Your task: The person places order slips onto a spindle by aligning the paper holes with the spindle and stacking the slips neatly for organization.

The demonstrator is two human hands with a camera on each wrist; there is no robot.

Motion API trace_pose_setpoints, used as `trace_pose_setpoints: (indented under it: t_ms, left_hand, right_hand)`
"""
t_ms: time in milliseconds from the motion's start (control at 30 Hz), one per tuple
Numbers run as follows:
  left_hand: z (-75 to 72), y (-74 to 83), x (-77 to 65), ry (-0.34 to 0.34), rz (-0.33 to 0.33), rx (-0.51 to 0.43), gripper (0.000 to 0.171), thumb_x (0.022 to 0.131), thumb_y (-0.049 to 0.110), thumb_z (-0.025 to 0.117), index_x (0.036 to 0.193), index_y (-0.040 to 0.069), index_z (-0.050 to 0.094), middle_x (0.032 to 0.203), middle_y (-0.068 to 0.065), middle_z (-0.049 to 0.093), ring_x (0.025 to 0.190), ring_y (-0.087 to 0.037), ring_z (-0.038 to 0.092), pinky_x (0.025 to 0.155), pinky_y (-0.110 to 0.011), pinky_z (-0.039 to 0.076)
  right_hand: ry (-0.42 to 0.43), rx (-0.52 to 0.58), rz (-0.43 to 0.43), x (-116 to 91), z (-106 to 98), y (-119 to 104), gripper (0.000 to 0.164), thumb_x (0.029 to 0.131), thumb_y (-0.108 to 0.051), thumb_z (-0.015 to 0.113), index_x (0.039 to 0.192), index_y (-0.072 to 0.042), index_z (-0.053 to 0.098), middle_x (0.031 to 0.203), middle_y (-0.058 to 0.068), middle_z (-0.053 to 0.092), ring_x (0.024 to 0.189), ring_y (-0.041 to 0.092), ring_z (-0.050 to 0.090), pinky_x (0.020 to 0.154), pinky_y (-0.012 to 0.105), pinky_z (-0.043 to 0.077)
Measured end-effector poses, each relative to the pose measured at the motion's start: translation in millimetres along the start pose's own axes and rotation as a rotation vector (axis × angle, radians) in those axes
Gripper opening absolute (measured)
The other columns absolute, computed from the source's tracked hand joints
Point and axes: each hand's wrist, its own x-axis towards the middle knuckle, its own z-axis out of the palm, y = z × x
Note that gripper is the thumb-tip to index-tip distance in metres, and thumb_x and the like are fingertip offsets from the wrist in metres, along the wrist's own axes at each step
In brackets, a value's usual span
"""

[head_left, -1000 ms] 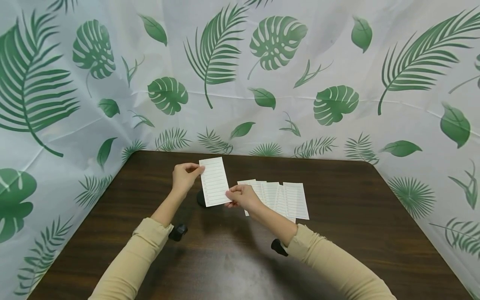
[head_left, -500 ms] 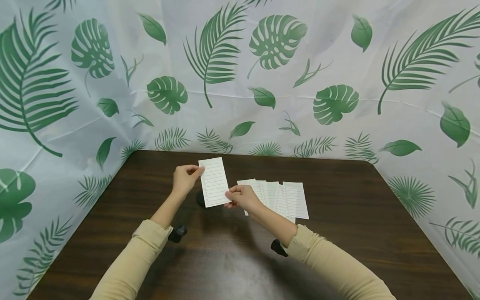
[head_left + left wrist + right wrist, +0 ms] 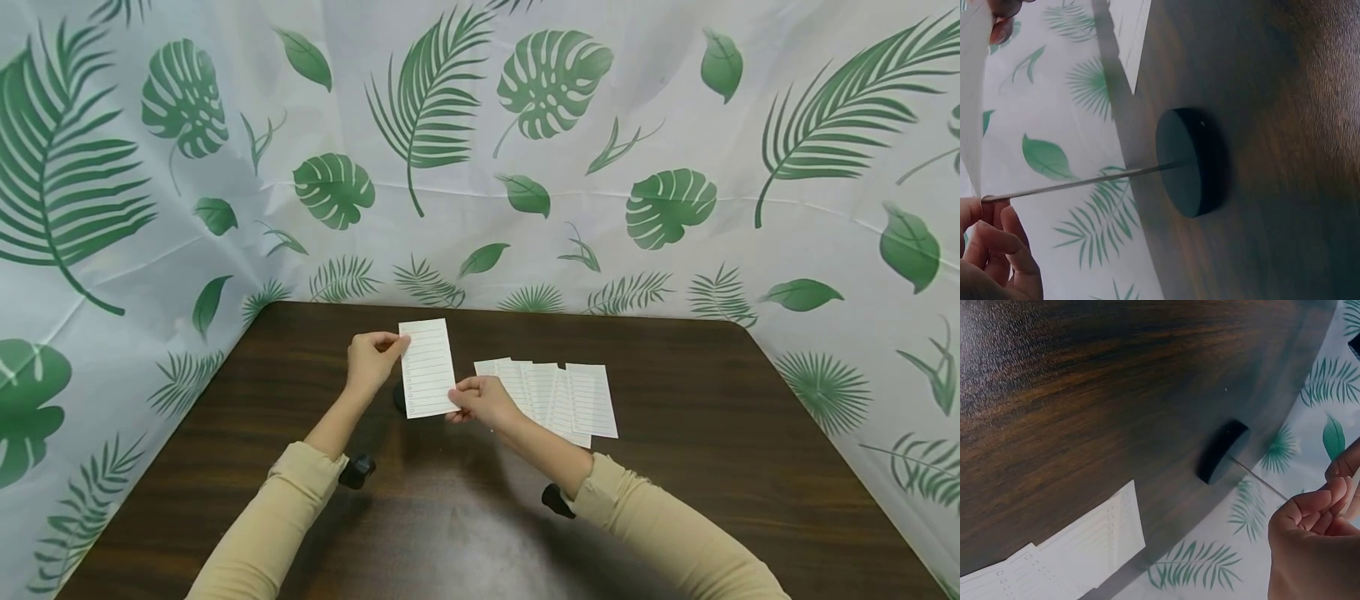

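Observation:
Both hands hold up one white lined note card (image 3: 427, 371) over the back half of the table. My left hand (image 3: 370, 360) pinches its upper left edge between thumb and fingers. At the lower right corner, my right hand (image 3: 486, 400) pinches it the same way. Behind the card stands a paper spike; its round black base (image 3: 1188, 162) sits on the table. Its thin metal rod (image 3: 1085, 184) rises upright to the card, its upper end right at the left fingertips in the left wrist view. Whether the tip goes through the card I cannot tell.
Several more lined cards (image 3: 592, 400) lie overlapping on the dark wood table (image 3: 675, 500), just right of my right hand. A leaf-print curtain (image 3: 480, 125) closes off the back and sides. Black wrist devices (image 3: 357, 472) are worn under both forearms.
The card has come down slightly and turned a little more upright. My right hand has shifted slightly left and down with its corner; my left hand has barely moved.

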Motion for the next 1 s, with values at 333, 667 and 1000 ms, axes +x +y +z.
trace_pose_setpoints:
  t_ms: [333,667,1000]
  left_hand:
    - [-8.0,-1.2,6.7,-0.174,-0.252,-0.166,0.032,0.093,0.023,0.06,0.109,-0.004,0.067,0.07,0.006,0.062,0.064,-0.006,0.056,0.051,-0.018,0.045]
    - [-7.7,-12.9,8.6,-0.238,-0.277,-0.139,0.032,0.094,0.021,0.058,0.111,-0.005,0.066,0.074,0.003,0.063,0.068,-0.01,0.057,0.052,-0.019,0.046]
    - [3.2,-33.9,10.4,-0.279,-0.292,-0.071,0.028,0.093,0.018,0.058,0.103,-0.007,0.068,0.065,-0.003,0.06,0.056,-0.009,0.051,0.051,-0.021,0.046]
  right_hand:
    - [-0.025,-0.03,0.044,4.9,0.1,2.8,0.02,0.094,-0.005,0.055,0.097,0.014,0.059,0.066,0.01,0.069,0.052,0.004,0.059,0.054,0.018,0.05]
    - [-0.097,-0.046,0.078,8.5,-4.8,9.9,0.02,0.095,-0.005,0.053,0.097,0.015,0.058,0.055,-0.005,0.061,0.051,0.002,0.057,0.053,0.017,0.049]
    - [-0.073,-0.131,0.155,11.5,3.2,24.9,0.02,0.094,-0.006,0.055,0.095,0.013,0.061,0.054,-0.003,0.06,0.046,0.002,0.053,0.048,0.016,0.045]
